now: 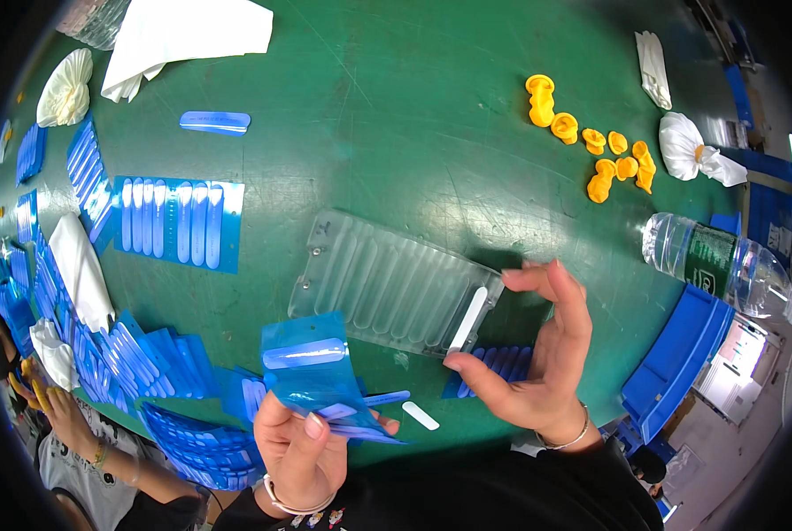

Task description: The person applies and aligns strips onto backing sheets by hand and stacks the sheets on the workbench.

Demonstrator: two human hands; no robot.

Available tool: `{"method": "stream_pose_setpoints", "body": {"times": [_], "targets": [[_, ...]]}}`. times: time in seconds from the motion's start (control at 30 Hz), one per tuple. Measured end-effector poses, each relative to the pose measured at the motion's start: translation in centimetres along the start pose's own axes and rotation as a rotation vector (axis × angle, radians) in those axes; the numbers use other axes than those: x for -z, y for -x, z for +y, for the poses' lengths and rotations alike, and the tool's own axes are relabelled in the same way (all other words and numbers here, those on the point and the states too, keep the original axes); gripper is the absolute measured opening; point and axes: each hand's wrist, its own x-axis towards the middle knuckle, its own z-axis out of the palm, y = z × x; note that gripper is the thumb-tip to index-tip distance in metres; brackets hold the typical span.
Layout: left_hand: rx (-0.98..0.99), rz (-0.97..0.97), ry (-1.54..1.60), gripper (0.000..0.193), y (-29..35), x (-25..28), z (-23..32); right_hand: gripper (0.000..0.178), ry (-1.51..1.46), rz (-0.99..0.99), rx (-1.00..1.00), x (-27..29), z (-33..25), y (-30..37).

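Observation:
My left hand [303,451] pinches a blue film sheet [303,345] between thumb and fingers, low in front of me. The sheet bends and bears shiny elongated strips with rounded ends. Just beyond lies a clear plastic tray [387,283] with a row of long rounded slots, set at a slant. My right hand [542,354] spans the tray's right end, thumb at the near corner and index finger at the far corner. In the slot at that end lies a white strip [468,320]. Another loose white strip [421,416] rests on the table between my hands.
Piles of blue strip sheets [205,447] cover the left side of the green table [396,115]. Yellow finger cots [542,102] lie scattered far right. A water bottle [714,265] and a blue bin [679,363] are at right. Another person's hand [64,420] is at the lower left.

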Motion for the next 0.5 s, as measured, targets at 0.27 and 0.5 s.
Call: {"method": "stream_pose_setpoints", "body": {"times": [0.27, 0.5], "targets": [[0.005, 0.01, 0.032, 0.022, 0.0, 0.0, -0.2, 0.069, 0.092, 0.009, 0.012, 0.0, -0.2, 0.0], [0.016, 0.015, 0.014, 0.022, -0.1, -0.1, 0.0, 0.058, -0.044, 0.152, 0.07, -1.1, 0.2, 0.1]]}}
